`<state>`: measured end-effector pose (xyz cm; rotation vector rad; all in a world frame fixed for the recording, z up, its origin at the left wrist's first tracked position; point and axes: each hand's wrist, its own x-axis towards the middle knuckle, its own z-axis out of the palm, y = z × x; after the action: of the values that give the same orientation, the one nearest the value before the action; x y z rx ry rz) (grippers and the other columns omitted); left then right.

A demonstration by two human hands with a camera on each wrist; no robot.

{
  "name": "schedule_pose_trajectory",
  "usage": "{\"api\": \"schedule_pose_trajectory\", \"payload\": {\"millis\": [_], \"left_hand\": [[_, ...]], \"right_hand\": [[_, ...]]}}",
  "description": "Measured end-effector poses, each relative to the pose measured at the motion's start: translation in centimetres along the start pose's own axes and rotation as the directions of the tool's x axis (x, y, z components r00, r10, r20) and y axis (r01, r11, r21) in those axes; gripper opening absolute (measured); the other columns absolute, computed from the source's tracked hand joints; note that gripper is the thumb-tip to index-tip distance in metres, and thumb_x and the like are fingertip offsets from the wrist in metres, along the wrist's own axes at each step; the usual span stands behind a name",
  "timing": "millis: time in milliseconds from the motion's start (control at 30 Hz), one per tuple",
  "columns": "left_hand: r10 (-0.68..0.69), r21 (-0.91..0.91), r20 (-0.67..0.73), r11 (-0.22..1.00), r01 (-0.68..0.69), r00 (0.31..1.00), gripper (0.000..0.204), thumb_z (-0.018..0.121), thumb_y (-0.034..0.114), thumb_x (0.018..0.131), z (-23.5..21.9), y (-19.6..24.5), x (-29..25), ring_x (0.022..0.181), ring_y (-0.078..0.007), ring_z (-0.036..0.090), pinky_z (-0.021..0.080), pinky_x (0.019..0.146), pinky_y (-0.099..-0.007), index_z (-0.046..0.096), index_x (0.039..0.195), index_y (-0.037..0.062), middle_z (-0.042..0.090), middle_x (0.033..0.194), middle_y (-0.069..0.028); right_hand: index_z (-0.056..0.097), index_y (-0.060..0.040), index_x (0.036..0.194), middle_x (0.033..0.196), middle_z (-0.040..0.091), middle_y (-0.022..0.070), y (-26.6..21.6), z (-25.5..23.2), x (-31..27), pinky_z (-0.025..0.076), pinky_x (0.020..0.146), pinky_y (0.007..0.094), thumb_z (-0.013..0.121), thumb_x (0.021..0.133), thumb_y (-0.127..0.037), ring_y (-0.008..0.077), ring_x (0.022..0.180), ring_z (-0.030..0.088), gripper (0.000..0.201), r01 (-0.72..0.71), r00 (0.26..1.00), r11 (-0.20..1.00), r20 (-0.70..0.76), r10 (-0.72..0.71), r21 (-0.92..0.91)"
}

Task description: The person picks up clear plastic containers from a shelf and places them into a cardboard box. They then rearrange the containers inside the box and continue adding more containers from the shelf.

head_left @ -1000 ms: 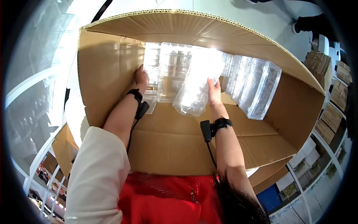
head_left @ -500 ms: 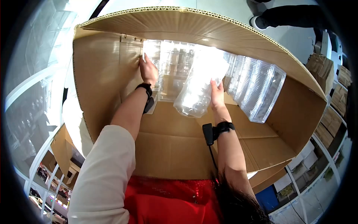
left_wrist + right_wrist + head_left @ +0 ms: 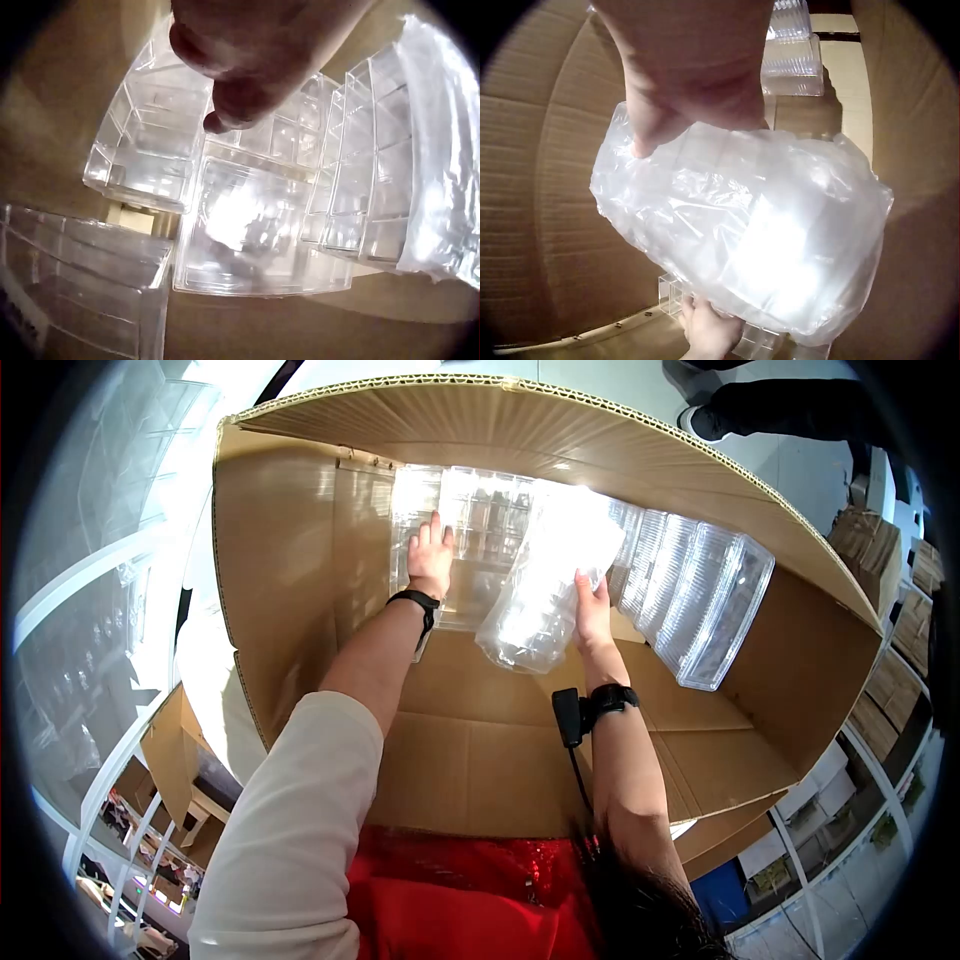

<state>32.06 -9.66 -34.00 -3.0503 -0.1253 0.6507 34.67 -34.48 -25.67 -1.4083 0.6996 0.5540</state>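
Inside a large cardboard box (image 3: 450, 760), clear plastic compartment trays (image 3: 480, 510) stand along the far wall. My left hand (image 3: 430, 563) rests with its fingers extended on the trays at the left; in the left wrist view the hand (image 3: 255, 60) is above several clear trays (image 3: 247, 232). My right hand (image 3: 592, 610) grips the side of a plastic-wrapped bundle (image 3: 545, 580), thumb towards me. The right wrist view shows that hand (image 3: 697, 82) over the crinkled wrapped bundle (image 3: 742, 217), its fingertips partly hidden. Ribbed clear containers (image 3: 690, 590) lean to the right of the bundle.
The box's far flap (image 3: 500, 420) rises behind the trays, and its right wall (image 3: 800, 650) stands beyond the ribbed containers. A person's leg (image 3: 790, 410) is at the upper right. White metal railings (image 3: 95, 815) and smaller boxes stand around.
My left hand has moved right, away from the box's left wall and onto the trays, its fingers now spread forward. The right hand keeps hold of the wrapped bundle, nearly still.
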Motion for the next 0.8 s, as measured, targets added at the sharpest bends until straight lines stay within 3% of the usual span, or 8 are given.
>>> {"api": "schedule_pose_trajectory", "payload": {"millis": [33,267,367,467,567,600,700,800], "left_hand": [[-0.008,-0.006,0.041,1.0,0.008,0.999,0.043,0.052,0.007,0.077,-0.3,0.2,-0.1,0.107,-0.0243,0.042,0.038,0.09,-0.0338,0.051,0.119,0.0132,0.033,0.137,-0.0108],[0.101,0.001,-0.147,0.995,-0.102,0.984,0.03,0.054,0.012,0.08,1.6,-1.5,0.1,0.096,-0.0244,0.049,0.046,0.075,-0.0336,0.055,0.11,0.0144,0.035,0.136,-0.0098],[-0.139,-0.47,0.157,0.86,0.198,0.978,0.042,0.045,0.013,0.087,-3.8,-0.3,0.3,0.108,-0.0331,0.048,0.04,0.092,-0.0391,0.038,0.129,0.0092,0.043,0.128,-0.0203],[-0.298,-0.708,0.154,0.631,0.315,0.942,0.034,0.04,0.027,0.093,-0.8,-1.1,1.8,0.101,-0.0371,0.053,0.043,0.086,-0.0418,0.041,0.123,0.0107,0.049,0.122,-0.0192],[-0.18,-0.719,0.148,0.656,0.231,0.973,0.04,0.035,0.032,0.094,4.1,-2.8,3.2,0.104,-0.0402,0.051,0.041,0.088,-0.0439,0.034,0.127,0.0099,0.053,0.115,-0.0232],[-0.232,-0.719,0.31,0.577,0.387,0.922,0.037,0.039,0.025,0.092,-1.9,-1.8,2.3,0.105,-0.0364,0.052,0.044,0.087,-0.0418,0.038,0.125,0.0096,0.049,0.122,-0.0186],[-0.159,-0.593,0.1,0.783,0.188,0.982,0.036,0.045,0.015,0.088,0.5,-1.8,2.3,0.106,-0.0316,0.053,0.047,0.086,-0.0389,0.042,0.124,0.01,0.043,0.128,-0.0131],[-0.092,-0.443,0.135,0.885,0.143,0.987,0.035,0.046,0.006,0.084,0.8,-1.9,3.1,0.106,-0.0272,0.053,0.049,0.085,-0.0363,0.05,0.118,0.01,0.038,0.131,-0.0091]], "right_hand": [[0.027,-0.0028,0.137,0.13,0.044,0.0147,0.2,-0.1,0.1,0.035,0.097,0.0348,0.055,0.09,-0.03,0.0242,0.116,0.043,0.061,0.003,1.0,1.0,0.005,-0.003,0.003],[0.028,-0.0023,0.136,0.13,0.043,0.0147,0.4,-0.3,0.1,0.035,0.097,0.0351,0.055,0.089,-0.031,0.0243,0.117,0.043,0.061,0.017,1.0,0.999,-0.009,-0.017,-0.028],[0.029,-0.002,0.135,0.13,0.044,0.0145,-0.1,0.0,-0.2,0.035,0.097,0.035,0.055,0.089,-0.031,0.024,0.116,0.043,0.061,0.012,1.0,1.0,-0.016,-0.013,-0.029],[0.03,-0.0019,0.135,0.129,0.044,0.014,0.0,0.1,0.0,0.035,0.097,0.0347,0.055,0.089,-0.031,0.0235,0.115,0.043,0.059,0.016,1.0,1.0,-0.007,-0.016,0.0],[0.03,-0.0023,0.135,0.128,0.045,0.0137,-0.1,0.2,-0.3,0.036,0.096,0.0346,0.055,0.09,-0.03,0.0233,0.115,0.044,0.059,0.005,1.0,1.0,-0.015,-0.005,0.013],[0.03,-0.0024,0.135,0.128,0.045,0.0136,-0.3,0.3,-0.4,0.036,0.096,0.0346,0.055,0.09,-0.03,0.0233,0.115,0.044,0.058,0.003,1.0,1.0,-0.016,-0.003,0.015],[0.032,0.0,0.133,0.127,0.046,0.0141,-0.5,0.3,-0.4,0.036,0.095,0.0336,0.054,0.09,-0.03,0.0225,0.114,0.044,0.057,0.012,1.0,1.0,-0.018,-0.012,-0.004],[0.043,0.0043,0.125,0.117,0.054,0.0146,0.0,0.2,0.2,0.039,0.091,0.0314,0.054,0.09,-0.03,0.0208,0.106,0.05,0.05,0.072,0.984,0.993,-0.153,-0.086,-0.092]]}}
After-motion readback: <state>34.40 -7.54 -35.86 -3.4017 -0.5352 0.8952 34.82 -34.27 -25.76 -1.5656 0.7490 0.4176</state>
